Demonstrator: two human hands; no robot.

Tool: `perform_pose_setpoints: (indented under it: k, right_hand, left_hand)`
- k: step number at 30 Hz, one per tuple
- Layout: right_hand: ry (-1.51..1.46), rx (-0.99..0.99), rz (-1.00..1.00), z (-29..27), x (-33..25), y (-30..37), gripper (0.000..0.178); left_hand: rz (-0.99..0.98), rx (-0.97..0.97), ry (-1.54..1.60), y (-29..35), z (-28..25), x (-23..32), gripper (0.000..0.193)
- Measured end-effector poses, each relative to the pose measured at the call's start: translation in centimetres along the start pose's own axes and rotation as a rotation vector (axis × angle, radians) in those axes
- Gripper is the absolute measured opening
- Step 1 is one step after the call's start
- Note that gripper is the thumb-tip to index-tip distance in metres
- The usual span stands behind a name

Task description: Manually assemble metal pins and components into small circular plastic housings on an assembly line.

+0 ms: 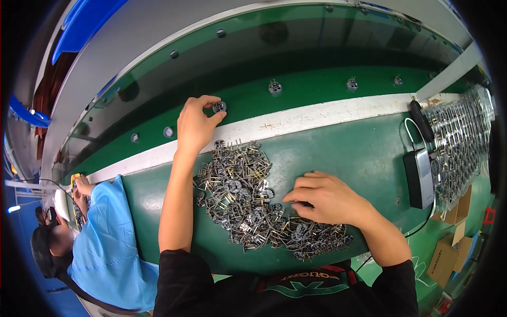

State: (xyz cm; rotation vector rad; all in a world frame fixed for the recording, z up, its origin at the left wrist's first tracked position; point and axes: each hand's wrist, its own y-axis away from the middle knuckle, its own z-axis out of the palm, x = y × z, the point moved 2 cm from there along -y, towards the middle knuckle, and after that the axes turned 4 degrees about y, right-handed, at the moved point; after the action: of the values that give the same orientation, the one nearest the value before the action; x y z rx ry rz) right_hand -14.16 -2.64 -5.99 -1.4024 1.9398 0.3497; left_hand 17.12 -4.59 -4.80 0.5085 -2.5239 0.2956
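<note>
My left hand (196, 126) reaches over the green conveyor belt, beyond the white rail. Its thumb and fingers pinch a small round dark part (219, 106) at the belt. On the green bench in front of me lies a heap of similar parts (235, 185), dark and round with thin metal pins and leads. My right hand (328, 199) hovers at the right side of this heap, fingers loosely bent, thumb and index finger apart. I see nothing between them.
Single round parts (275, 87) stand spaced along the belt. The white rail (285, 119) separates belt and bench. At right are a black-and-silver box (420, 177) with a cable and stacked clear trays (459, 142). A co-worker in a blue garment (108, 248) sits at left.
</note>
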Motion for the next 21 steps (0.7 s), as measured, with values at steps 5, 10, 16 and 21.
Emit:
perform_pose_setpoints:
  k: [5,10,16,21]
  right_hand:
    - [-0.068,-0.032,0.118,-1.0,0.0,0.3,0.020]
    - [0.031,0.133,0.227,-2.4,1.5,1.0,0.023]
    - [0.024,0.221,0.289,-3.4,1.5,0.6,0.025]
    - [0.051,0.314,0.267,-4.0,1.6,0.7,0.026]
  left_hand:
    - [-0.021,-0.103,0.038,-0.8,-1.7,-2.6,0.050]
    - [-0.144,-0.188,-0.102,-1.1,-7.9,-6.4,0.058]
    - [-0.076,-0.317,-0.015,-1.4,-6.8,-9.3,0.053]
    - [-0.191,-0.231,0.412,-1.6,-6.1,-7.7,0.037]
